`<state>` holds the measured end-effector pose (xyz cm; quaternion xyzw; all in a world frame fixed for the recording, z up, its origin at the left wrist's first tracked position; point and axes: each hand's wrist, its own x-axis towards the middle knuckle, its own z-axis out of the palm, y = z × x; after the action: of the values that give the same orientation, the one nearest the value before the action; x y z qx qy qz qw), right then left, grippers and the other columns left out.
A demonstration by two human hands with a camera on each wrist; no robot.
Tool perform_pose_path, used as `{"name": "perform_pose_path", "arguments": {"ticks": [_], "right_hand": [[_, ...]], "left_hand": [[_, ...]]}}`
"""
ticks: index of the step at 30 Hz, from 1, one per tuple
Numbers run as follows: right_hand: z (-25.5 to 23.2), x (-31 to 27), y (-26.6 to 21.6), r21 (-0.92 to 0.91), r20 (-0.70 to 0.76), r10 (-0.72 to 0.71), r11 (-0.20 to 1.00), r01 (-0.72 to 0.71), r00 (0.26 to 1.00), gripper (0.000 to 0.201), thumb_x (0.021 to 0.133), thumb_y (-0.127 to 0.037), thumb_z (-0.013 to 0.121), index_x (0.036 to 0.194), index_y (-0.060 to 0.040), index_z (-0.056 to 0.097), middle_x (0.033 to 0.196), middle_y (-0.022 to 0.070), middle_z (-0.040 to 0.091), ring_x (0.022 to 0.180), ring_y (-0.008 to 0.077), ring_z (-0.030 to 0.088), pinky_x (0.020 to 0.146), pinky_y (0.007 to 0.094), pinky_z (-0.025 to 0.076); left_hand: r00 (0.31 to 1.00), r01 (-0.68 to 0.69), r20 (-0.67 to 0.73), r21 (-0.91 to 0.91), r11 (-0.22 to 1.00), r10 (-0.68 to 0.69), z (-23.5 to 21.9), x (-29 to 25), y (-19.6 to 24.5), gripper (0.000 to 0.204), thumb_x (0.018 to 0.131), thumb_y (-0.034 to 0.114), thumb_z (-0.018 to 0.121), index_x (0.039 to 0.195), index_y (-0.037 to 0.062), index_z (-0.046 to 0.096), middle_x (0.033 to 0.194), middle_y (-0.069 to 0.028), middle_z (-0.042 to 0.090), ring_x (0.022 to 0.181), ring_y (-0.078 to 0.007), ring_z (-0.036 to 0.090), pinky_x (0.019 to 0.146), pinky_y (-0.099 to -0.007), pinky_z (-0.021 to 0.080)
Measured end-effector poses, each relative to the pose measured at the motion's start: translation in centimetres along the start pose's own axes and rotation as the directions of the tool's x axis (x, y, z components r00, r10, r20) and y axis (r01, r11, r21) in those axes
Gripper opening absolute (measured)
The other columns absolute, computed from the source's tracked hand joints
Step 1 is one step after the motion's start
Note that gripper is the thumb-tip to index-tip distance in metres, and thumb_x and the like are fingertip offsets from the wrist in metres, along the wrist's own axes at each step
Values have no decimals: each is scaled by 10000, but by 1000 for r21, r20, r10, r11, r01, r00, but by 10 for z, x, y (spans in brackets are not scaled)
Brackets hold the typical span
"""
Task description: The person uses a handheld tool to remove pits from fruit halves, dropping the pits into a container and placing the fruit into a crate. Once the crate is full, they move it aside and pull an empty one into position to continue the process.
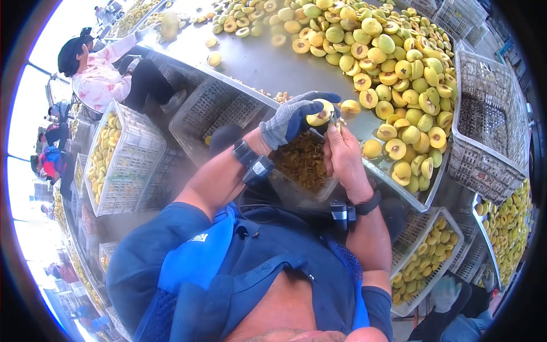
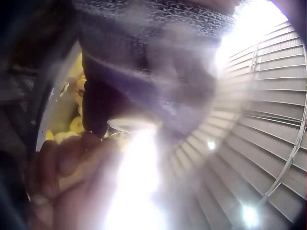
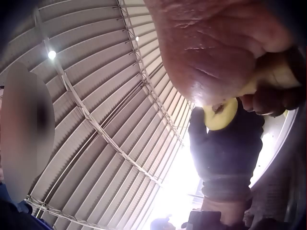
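My left hand [image 1: 285,121], in a grey and dark blue glove, holds a yellow peach half [image 1: 321,114] above the near edge of the metal table. Its cut face, with a dark hollow, shows in the right wrist view beside the glove [image 3: 228,153]. My bare right hand [image 1: 346,159] grips a small tool with a pale handle [image 3: 273,79]. The tool's metal end [image 1: 333,117] meets the fruit; its exact shape is hidden. Glare washes out much of the left wrist view, where the right hand's curled fingers [image 2: 72,155] show.
Halved peaches [image 1: 399,85] heap on the metal table [image 1: 319,74]. Below my hands a crate holds brown pits or scraps [image 1: 305,159]. Plastic crates stand left [image 1: 128,165] and right [image 1: 490,108], another with peach halves [image 1: 427,262]. A person in pink [image 1: 99,74] sits at the left.
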<state>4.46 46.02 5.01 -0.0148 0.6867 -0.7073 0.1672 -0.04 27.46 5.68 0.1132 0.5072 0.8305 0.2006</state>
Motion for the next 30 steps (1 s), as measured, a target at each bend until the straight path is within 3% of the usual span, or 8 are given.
{"name": "perform_pose_path", "arguments": {"ticks": [9, 11, 13, 18, 23, 24, 28, 30], "right_hand": [[26, -3, 6, 127, -76, 15, 992, -6, 997, 221, 1071, -285, 487, 907, -137, 478, 633, -60, 423, 437, 33, 369, 365, 215, 282], [22, -1, 16, 32, -6, 25, 999, -25, 1000, 259, 1074, -290, 480, 917, -84, 490, 656, 3, 475, 498, 111, 453, 443, 288, 369], [27, 2, 19, -445, -65, -417, 825, 348, 907, 311, 1075, -299, 478, 928, -25, 490, 703, 91, 519, 619, 225, 524, 588, 381, 428], [25, 1, 19, -456, -74, -407, 826, 332, 910, 357, 1080, -316, 464, 938, 10, 489, 739, 138, 535, 695, 279, 531, 669, 424, 427], [9, -3, -5, -16, 92, 104, 995, -103, 990, 294, 1073, -266, 484, 991, 16, 504, 698, 136, 522, 611, 315, 511, 617, 451, 424], [13, 12, 33, -393, -25, -413, 841, 371, 911, 274, 1062, -245, 502, 984, 17, 484, 673, 135, 516, 587, 338, 530, 598, 482, 425], [28, 4, 18, -629, -41, -543, 666, 400, 839, 280, 1075, -274, 470, 960, -19, 470, 657, 111, 500, 550, 294, 543, 537, 454, 435], [19, 5, 18, -300, -32, -246, 927, 225, 969, 283, 1081, -298, 458, 948, -49, 475, 649, 81, 479, 497, 240, 503, 472, 401, 414]], "left_hand": [[978, -122, -169, 0, 993, 120, -20, -2, -30, 436, 975, 158, 608, 1377, -5, 566, 1218, -88, 676, 1100, -145, 629, 997, -291, 498], [984, -119, -138, -64, 991, 109, -12, -6, -26, 415, 985, 173, 604, 1361, 0, 579, 1197, -66, 670, 1106, -137, 621, 995, -285, 496], [985, -144, -105, -45, 989, 138, -12, -4, -37, 428, 992, 185, 595, 1383, 17, 548, 1221, -62, 634, 1117, -124, 588, 992, -276, 481], [978, -124, -158, 98, 987, 138, -2, -4, -43, 409, 977, 164, 619, 1364, 47, 554, 1226, -35, 614, 1105, -110, 562, 977, -274, 478], [971, -93, -204, 153, 984, 124, 7, -11, -38, 441, 954, 105, 626, 1382, 65, 530, 1171, -24, 607, 1064, -101, 560, 949, -261, 487], [969, -102, -206, 151, 983, 132, 11, -12, -33, 441, 954, 105, 626, 1382, 65, 530, 1171, -24, 607, 1064, -101, 560, 949, -261, 487], [969, -71, -217, 229, 971, 121, 15, -16, -24, 419, 963, 106, 607, 1377, 95, 540, 1131, -10, 604, 970, -86, 556, 846, -247, 501], [969, -47, -227, 225, 973, 99, 5, -14, -35, 410, 968, 111, 607, 1372, 89, 541, 1140, -13, 606, 994, -86, 555, 851, -246, 501]]}}
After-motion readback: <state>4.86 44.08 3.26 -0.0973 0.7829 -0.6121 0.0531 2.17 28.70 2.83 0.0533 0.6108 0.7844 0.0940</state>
